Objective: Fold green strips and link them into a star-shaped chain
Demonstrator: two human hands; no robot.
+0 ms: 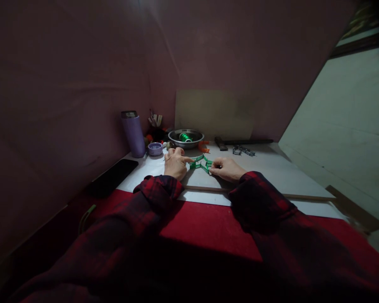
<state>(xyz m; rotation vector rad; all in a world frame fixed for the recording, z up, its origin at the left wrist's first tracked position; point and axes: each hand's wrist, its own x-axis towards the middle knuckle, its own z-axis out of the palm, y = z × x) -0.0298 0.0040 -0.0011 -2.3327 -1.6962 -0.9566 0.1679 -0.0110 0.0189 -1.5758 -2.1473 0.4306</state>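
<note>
Green thread (201, 158) is wound round upright nails in a star-like outline on a white board (271, 176). From the left, my left hand (176, 163) rests on the board, its index finger stretched out to the outline's left edge and its other fingers apart. My right hand (226, 169) is closed in a pinch at the right edge of the outline, where the green thread meets the fingertips. The exact spot of the pinch is small and partly hidden by the fingers. Behind, a spool of green thread (185, 137) lies in a metal bowl (173, 141).
A hammer (221, 144) and a dark cluster of nails (244, 150) lie at the back right. An orange curved piece (204, 147) is beside the bowl. On the left stand a purple tumbler (133, 134) and its purple lid (155, 149), with a black phone (115, 176) nearer.
</note>
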